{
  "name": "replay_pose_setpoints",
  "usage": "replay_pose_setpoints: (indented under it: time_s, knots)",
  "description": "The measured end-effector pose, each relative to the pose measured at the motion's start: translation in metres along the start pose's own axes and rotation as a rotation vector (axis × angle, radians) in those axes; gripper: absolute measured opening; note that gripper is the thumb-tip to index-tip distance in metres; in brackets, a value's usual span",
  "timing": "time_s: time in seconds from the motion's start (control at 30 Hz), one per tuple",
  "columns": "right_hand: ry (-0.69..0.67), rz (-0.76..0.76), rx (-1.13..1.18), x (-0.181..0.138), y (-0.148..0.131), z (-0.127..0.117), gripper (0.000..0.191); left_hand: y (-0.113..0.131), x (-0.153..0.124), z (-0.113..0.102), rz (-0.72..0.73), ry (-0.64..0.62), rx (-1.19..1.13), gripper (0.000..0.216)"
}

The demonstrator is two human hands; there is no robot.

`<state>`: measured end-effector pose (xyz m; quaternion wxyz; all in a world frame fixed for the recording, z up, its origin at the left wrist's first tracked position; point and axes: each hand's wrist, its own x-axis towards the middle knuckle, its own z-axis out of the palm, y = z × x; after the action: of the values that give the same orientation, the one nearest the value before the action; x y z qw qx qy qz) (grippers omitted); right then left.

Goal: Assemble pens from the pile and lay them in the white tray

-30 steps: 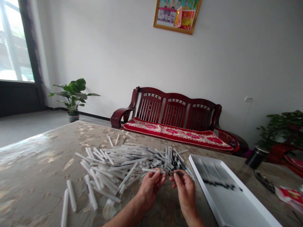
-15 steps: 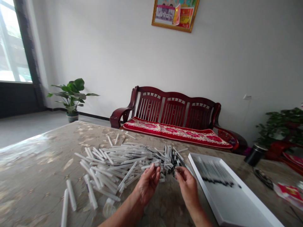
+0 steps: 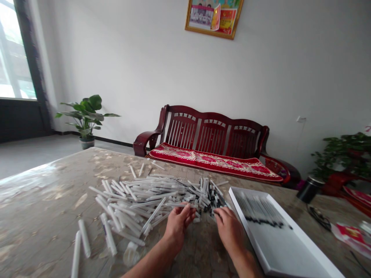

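Note:
A heap of white pen barrels (image 3: pixel 139 199) lies spread on the marbled table (image 3: pixel 43 200), with darker black-tipped pieces (image 3: pixel 210 197) at its right end. My left hand (image 3: pixel 177 223) is at the heap's near edge, fingers curled and pinched on a white pen barrel (image 3: pixel 177 205) that lies level with the heap. My right hand (image 3: pixel 228 228) is just to its right, fingers bent down into the black-tipped pieces; what they pinch is hidden. A white tray (image 3: pixel 286 255) to the right holds a row of pens (image 3: pixel 261 216).
Loose barrels (image 3: pixel 82 243) lie near the table's front left. A black cup (image 3: pixel 308 189), dark glasses (image 3: pixel 317 217) and a red packet (image 3: pixel 348 233) sit at the right. Beyond the table stand a red wooden bench (image 3: pixel 211 152) and potted plants (image 3: pixel 85 116).
Both hands held one pen level between them a second ago. They have since parted and dropped forward onto the heap, the right hand moving down to the black-tipped pieces.

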<state>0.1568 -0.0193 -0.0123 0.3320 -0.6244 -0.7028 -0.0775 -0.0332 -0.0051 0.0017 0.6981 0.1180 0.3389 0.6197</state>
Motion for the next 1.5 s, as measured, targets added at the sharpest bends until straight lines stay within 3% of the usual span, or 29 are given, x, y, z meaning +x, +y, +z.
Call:
replay_pose_setpoints:
  time_s: [0.23,0.4,0.53,0.73,0.93,1.13,1.5]
  knots:
    - [-0.132,-0.164,-0.18,0.01,-0.037,0.011,0.028,-0.005,0.004,-0.005,0.091,-0.017,0.034,0.026]
    - [-0.186,-0.152,-0.213,0.011,-0.039,0.014,0.03,-0.007,0.007,-0.006,0.089,-0.031,0.042,0.038]
    - [-0.209,-0.109,-0.15,0.011,-0.038,0.012,0.021,-0.008,0.004,-0.005,0.051,-0.054,0.064,0.046]
    - [-0.133,-0.063,-0.058,0.008,-0.032,0.015,0.013,-0.008,0.001,-0.005,0.035,-0.07,0.115,0.04]
    - [0.028,0.041,0.249,0.004,-0.025,0.022,0.012,-0.009,0.002,-0.005,0.034,-0.067,0.094,0.031]
    - [0.058,0.112,0.478,-0.003,-0.033,0.016,0.011,-0.011,0.002,-0.006,0.014,-0.085,0.078,0.032]
    - [0.072,0.062,0.473,-0.004,-0.032,0.017,0.014,-0.013,0.0,-0.006,-0.002,-0.149,0.087,0.039]
